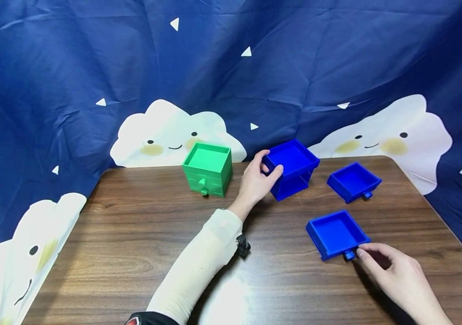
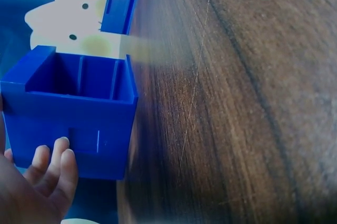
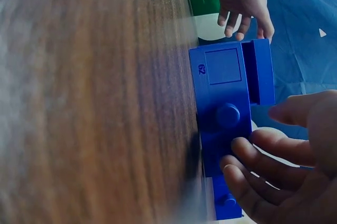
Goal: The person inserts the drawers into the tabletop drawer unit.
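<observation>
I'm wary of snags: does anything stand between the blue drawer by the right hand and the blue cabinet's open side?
Nothing visible does: only tabletop shows between the near drawer and the cabinet. The far drawer sits right of that path; the left hand grips the cabinet with no finger across its opening.

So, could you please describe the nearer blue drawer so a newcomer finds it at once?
On the brown table, find the blue cabinet near the back edge; the farther drawer sits to its right. In front of that lies the nearer drawer, the only one with the right grip beside its knob.
</observation>
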`<state>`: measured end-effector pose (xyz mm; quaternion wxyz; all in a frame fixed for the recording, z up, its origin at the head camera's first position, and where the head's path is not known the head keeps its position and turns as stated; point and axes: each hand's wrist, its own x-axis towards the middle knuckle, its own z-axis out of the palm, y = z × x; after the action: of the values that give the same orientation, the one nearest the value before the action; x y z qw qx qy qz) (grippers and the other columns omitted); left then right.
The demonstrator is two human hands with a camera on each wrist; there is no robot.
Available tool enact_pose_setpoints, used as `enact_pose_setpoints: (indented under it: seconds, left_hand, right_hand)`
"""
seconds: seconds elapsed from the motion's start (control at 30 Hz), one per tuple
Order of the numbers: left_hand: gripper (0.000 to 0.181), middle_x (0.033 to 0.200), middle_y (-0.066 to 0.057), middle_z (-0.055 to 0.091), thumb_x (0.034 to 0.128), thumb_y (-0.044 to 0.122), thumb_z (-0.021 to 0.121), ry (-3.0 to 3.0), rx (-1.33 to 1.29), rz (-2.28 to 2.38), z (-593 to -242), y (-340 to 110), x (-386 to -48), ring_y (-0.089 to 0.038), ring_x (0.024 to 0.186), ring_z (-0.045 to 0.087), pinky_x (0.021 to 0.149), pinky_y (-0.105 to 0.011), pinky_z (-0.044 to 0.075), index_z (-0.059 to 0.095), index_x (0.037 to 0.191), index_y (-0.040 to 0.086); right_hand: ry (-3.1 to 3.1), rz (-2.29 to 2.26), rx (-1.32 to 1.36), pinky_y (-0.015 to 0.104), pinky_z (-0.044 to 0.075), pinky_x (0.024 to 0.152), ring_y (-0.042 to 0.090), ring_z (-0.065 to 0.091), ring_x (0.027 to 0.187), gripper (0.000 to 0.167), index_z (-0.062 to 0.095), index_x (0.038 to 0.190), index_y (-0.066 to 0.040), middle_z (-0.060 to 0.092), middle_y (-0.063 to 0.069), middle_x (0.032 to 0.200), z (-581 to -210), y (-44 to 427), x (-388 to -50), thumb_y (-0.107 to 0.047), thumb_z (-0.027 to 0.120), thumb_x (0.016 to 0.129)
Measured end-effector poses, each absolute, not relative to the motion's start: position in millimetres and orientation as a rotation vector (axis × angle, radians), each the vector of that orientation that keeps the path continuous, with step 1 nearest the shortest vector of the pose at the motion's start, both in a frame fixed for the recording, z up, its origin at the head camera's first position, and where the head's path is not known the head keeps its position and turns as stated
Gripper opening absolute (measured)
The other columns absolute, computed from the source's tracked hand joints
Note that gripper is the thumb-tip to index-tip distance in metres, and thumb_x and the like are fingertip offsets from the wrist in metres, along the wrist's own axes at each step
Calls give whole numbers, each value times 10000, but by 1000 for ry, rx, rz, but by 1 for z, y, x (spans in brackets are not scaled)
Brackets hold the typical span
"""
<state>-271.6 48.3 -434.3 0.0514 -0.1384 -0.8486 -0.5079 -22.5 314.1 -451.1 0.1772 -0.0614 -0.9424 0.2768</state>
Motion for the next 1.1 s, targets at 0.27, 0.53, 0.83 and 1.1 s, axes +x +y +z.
enact_pose_setpoints:
  seconds: [0.27,0.53,0.83,1.1]
  left_hand:
    - [594,1032,-33,626,983,476,696,-2582,-431,-1543,-435,48,-271,-149,876,573,735,-276,460,549,1523,276]
    - [593,1041,-40,634,985,475,701,-2585,-420,-1550,-435,48,-270,-146,869,576,739,-277,462,547,1524,282]
    - [593,1037,-40,630,992,473,697,-2583,-428,-1542,-436,49,-270,-149,879,579,745,-275,459,540,1529,278]
    - [594,1031,-44,639,990,464,703,-2573,-439,-1538,-434,48,-270,-146,854,581,734,-274,460,544,1527,269]
  right_hand:
    - [-2780,765,-185,149,394,636,-152,524,742,121,827,1032,-132,801,43,887,-453,315,-24,-189,827,925]
    - [-2878,749,-196,267,469,635,-126,525,727,210,835,1055,-92,806,32,907,-454,312,-30,-272,823,948]
    - [-2949,765,-230,281,480,648,-50,554,716,289,834,1048,-61,778,-6,852,-453,309,-35,-337,801,970]
    - [-2885,746,-173,273,415,599,-55,466,640,135,804,918,-116,644,-82,709,-458,307,-39,-248,829,934]
